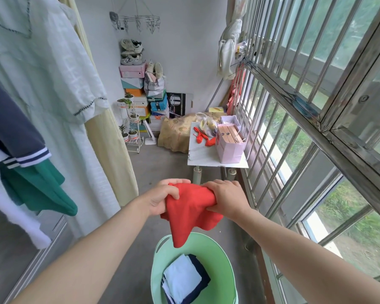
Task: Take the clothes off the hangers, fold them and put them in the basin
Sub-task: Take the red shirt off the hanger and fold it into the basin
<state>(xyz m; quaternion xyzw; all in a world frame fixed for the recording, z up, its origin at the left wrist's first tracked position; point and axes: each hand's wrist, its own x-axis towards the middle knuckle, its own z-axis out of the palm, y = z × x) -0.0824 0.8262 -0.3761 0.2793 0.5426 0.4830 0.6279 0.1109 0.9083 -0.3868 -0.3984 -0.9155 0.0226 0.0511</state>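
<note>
Red cloth (pixel 190 210), bunched low in mid-frame above the green basin (pixel 160 260), is gripped by both the left hand (pixel 165 197) and right hand (pixel 225 199); better to square its edges flat before lowering it onto the folded clothes (pixel 184 279).

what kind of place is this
Most likely an enclosed home balcony used for drying laundry and storage: a barred window runs along the right, a white dress hangs on the left, and shoe boxes are stacked against the far wall.
</note>
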